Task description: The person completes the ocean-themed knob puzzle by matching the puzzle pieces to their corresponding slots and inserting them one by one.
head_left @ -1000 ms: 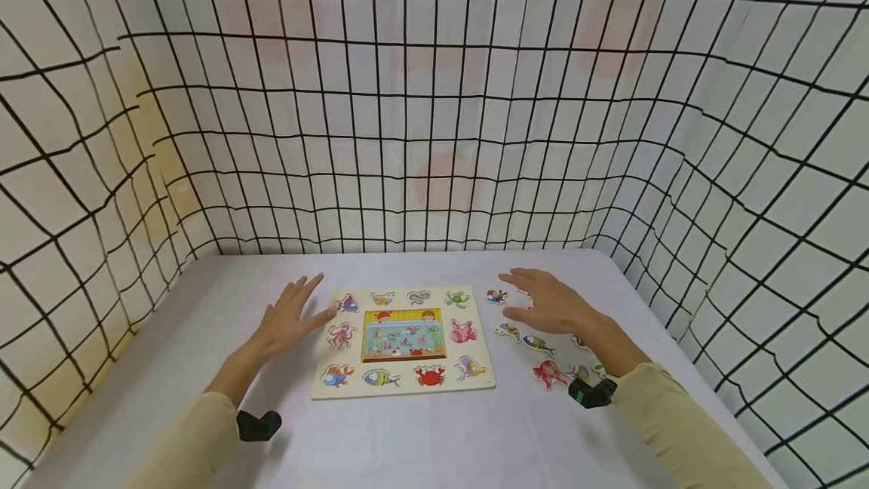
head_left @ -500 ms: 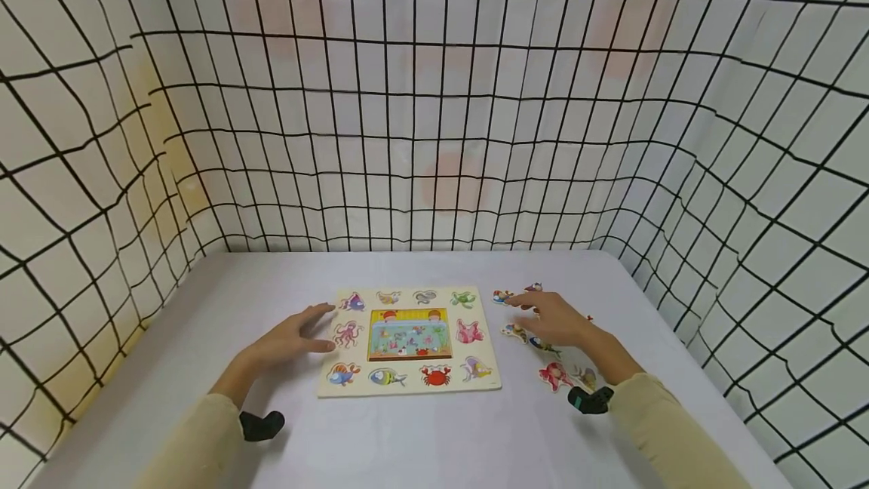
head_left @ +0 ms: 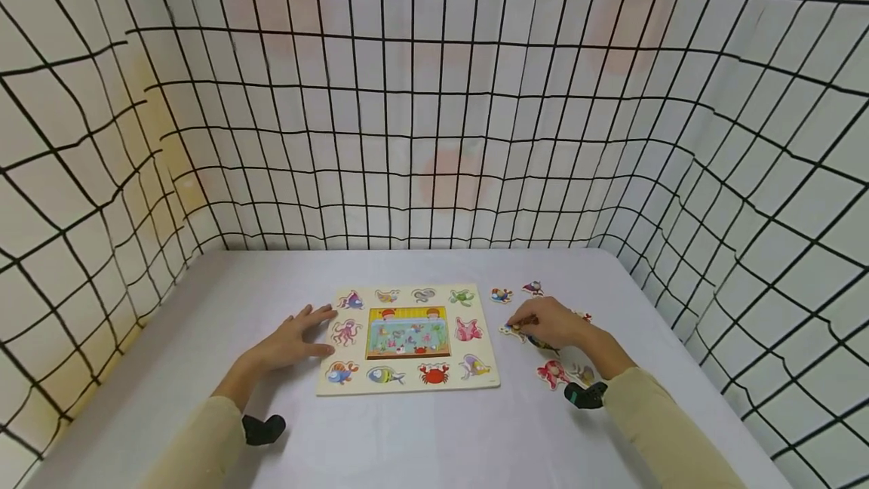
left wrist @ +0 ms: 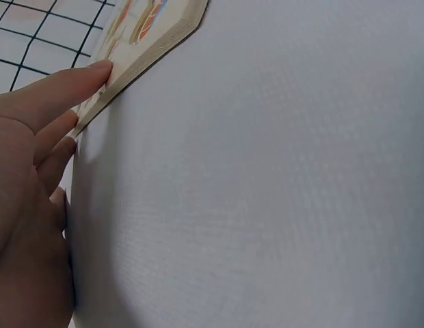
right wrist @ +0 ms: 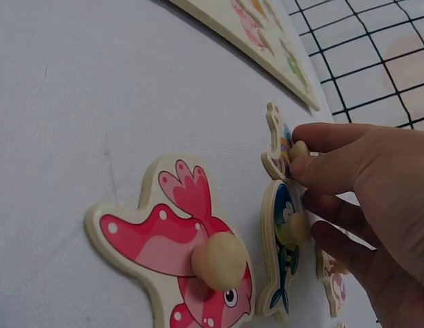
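A wooden puzzle board (head_left: 407,389) with sea-animal pictures around a central aquarium scene lies flat on the table. My left hand (head_left: 288,342) is at its left edge, fingers spread and fairly straight; the left wrist view has the thumb (left wrist: 82,82) touching the board's rim. Right of the board, my right hand (head_left: 553,323) pinches the round knob of a small striped sea-animal puzzle piece (right wrist: 275,154) between thumb and index finger. A blue-green fish piece (right wrist: 279,239) lies just under the other fingers. Closer to the right wrist camera is a pink fish piece (right wrist: 164,239) with a wooden knob.
Several more knobbed pieces lie around the right hand, among them a blue-and-orange one (head_left: 501,295) and a dark-and-red one (head_left: 532,288) beyond it. A white cloth covers the table (head_left: 407,444). Black grid netting (head_left: 434,134) stands before white walls at the back and sides.
My right hand has come down and back toward me onto the striped piece, its fingers closing on the knob. My left hand has lowered to the board's left edge.
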`<act>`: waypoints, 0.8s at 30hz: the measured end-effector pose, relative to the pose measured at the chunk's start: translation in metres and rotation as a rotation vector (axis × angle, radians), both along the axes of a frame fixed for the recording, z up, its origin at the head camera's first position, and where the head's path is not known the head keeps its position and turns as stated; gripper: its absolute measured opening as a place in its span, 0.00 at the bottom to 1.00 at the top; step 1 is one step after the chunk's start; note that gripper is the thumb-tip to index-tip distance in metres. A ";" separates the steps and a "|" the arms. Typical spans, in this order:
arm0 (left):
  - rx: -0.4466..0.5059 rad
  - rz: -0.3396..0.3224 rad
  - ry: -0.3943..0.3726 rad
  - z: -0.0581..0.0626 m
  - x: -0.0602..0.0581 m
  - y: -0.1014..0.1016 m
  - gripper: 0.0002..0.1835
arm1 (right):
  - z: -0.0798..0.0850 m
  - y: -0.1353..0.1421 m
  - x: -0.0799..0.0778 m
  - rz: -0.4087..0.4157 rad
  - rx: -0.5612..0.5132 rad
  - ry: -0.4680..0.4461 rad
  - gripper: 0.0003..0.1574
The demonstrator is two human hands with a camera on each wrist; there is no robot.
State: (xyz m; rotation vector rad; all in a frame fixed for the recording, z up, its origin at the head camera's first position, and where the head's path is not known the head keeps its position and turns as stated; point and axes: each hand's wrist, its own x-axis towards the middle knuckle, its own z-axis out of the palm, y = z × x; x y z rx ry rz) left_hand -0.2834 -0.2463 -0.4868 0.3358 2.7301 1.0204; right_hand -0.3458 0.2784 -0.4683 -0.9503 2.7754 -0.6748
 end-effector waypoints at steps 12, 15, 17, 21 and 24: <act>0.010 -0.012 -0.009 0.001 0.001 -0.004 0.47 | 0.003 -0.009 -0.004 -0.001 0.050 0.040 0.11; 0.017 -0.010 -0.018 0.002 0.001 -0.005 0.47 | 0.008 -0.011 -0.003 0.002 0.054 0.047 0.10; 0.020 -0.008 -0.025 0.003 0.001 -0.004 0.46 | 0.012 -0.012 -0.003 -0.004 0.062 0.050 0.09; 0.011 0.002 -0.028 0.007 0.000 -0.001 0.46 | 0.016 -0.017 -0.005 0.001 0.088 0.070 0.08; 0.009 0.002 -0.015 0.008 -0.002 0.002 0.45 | 0.021 -0.022 -0.005 0.013 0.091 0.089 0.07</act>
